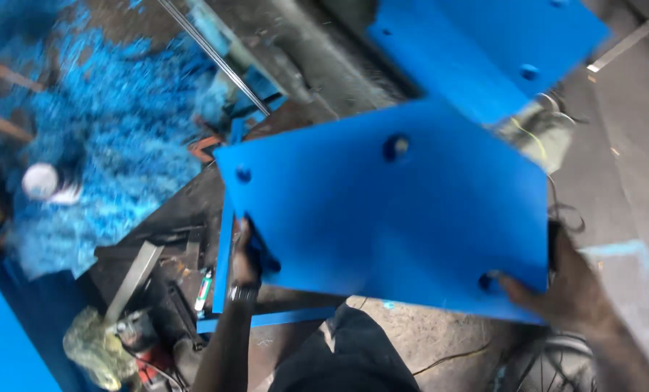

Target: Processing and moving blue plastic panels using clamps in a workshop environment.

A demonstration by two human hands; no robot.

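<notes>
Hands come first, nearest the camera: 2 of them carry a large blue panel [389, 218] between them. The left hand [246, 254] is clamped on the panel's left edge near its lower corner, fingers wrapped over the face, a watch [241, 292] on the wrist below. The right hand [556, 283] is closed on the lower right corner, thumb pressed on the blue face beside a drilled hole. Gripping opposite sides this way seems to keep the wide sheet balanced and lets it be tilted; it is held up off everything, slanted, with its face toward the camera. I count 4 round holes in it, 1 near each corner region, though blur makes the details soft.

Below the panel, dark trousers [346, 356] and a bare concrete floor [426, 341] show. To the lower left lies a cluttered patch: a grey metal bar [132, 279], a small tube-like item [204, 290] and a crumpled yellowish bag [96, 348]. A narrow blue strip [266, 318] runs just under the held sheet.

Farther off, a second blue panel [484, 51] with similar holes sits at the upper right, partly overlapped by the first one's top corner; whether they touch I cannot tell. At the far left spreads a heap of blue shavings [114, 145] with a white round cap-like object [41, 180] on it, and a thin metal rod [215, 58] crosses a dark machine body [324, 58].
</notes>
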